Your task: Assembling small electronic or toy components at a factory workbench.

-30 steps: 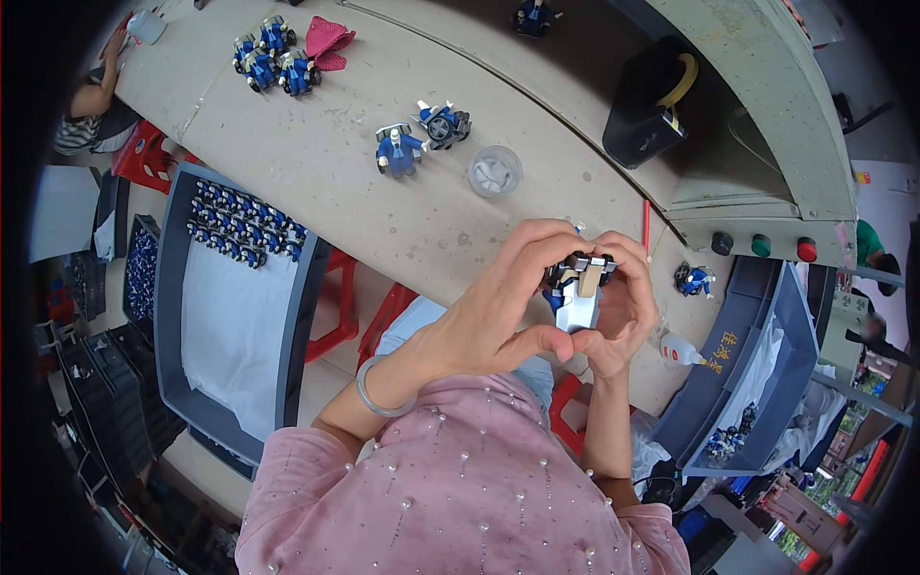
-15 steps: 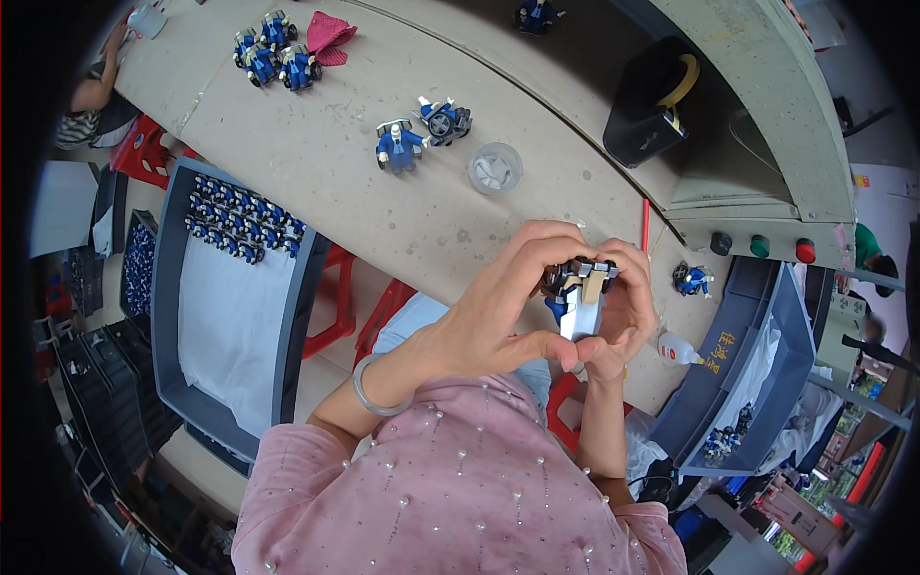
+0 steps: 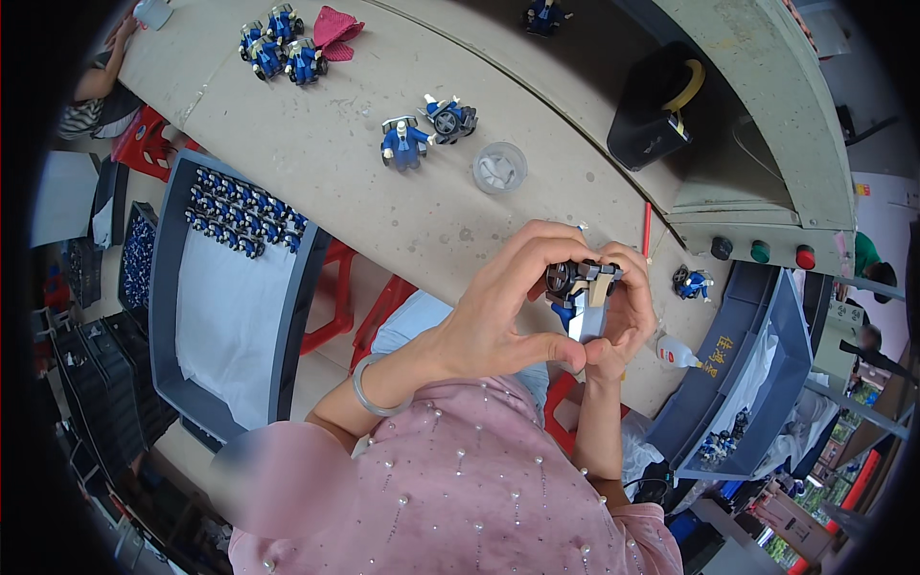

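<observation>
Between left hand [image 3: 484, 316] and right hand [image 3: 630, 324], half-curled: wheeled toy [image 3: 588, 290], gripped near the edge of the table [image 3: 326, 144].
Seemingly being pressed or checked, hard to say which; calls next for steady, even holding from both sides.

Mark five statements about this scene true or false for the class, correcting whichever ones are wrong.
1. The left hand and right hand hold one toy figure together. True.
2. The bracelet is on the right wrist. False: the bracelet is on the left wrist.
3. A clear cup stands on the bench. True.
4. The crumpled cloth is green. False: the cloth is pinkish red.
5. Figures fill the large grey tray on the left. False: figure rows cover only its far end, and a white sheet shows beyond them.
</observation>
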`<state>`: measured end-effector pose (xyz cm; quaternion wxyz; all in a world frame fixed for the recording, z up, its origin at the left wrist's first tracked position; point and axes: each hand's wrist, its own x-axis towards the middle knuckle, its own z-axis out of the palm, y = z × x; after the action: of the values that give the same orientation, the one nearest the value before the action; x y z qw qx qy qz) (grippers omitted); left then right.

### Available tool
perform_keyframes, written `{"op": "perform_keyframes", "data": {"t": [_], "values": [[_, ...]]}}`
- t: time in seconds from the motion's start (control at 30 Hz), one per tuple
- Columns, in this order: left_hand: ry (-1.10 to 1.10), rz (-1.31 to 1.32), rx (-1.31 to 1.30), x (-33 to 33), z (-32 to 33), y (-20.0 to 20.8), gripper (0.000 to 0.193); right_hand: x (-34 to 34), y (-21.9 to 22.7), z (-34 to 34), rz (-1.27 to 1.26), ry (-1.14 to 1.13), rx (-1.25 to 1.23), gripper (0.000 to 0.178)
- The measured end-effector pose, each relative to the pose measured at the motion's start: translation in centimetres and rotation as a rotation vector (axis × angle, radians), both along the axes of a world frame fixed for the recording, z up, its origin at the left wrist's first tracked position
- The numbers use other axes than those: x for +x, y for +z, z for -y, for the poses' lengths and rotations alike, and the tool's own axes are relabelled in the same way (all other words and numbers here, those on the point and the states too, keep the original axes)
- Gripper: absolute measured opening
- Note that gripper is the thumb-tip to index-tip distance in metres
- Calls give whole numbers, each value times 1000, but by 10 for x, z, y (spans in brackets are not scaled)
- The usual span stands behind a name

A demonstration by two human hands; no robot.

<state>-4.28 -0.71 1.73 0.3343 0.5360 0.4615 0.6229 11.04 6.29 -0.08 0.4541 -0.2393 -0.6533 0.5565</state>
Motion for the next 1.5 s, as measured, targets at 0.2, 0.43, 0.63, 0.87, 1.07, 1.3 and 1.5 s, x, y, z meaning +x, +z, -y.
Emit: {"op": "perform_keyframes", "data": {"t": [0.2, 0.43, 0.63, 0.87, 1.07, 1.3, 1.5], "values": [[7, 71, 24, 4, -3, -6, 76, -5, 3, -2, -15, 37, -20, 87], [44, 80, -24, 5, -7, -5, 80, -9, 3, -4, -31, 37, -68, 88], [104, 204, -96, 9, -7, -5, 83, -14, 3, -4, -32, 52, -119, 90], [155, 415, -149, 17, -6, -3, 75, -15, 1, 1, -23, -25, -167, 88], [175, 392, -171, 22, -5, 1, 68, -18, 6, 8, 122, -155, -104, 91], [175, 342, -118, 22, -4, -1, 68, -14, 9, 5, 133, -127, -102, 94], [175, 133, 56, 9, -9, -7, 72, -8, 2, -7, 42, 21, -56, 93]]}}
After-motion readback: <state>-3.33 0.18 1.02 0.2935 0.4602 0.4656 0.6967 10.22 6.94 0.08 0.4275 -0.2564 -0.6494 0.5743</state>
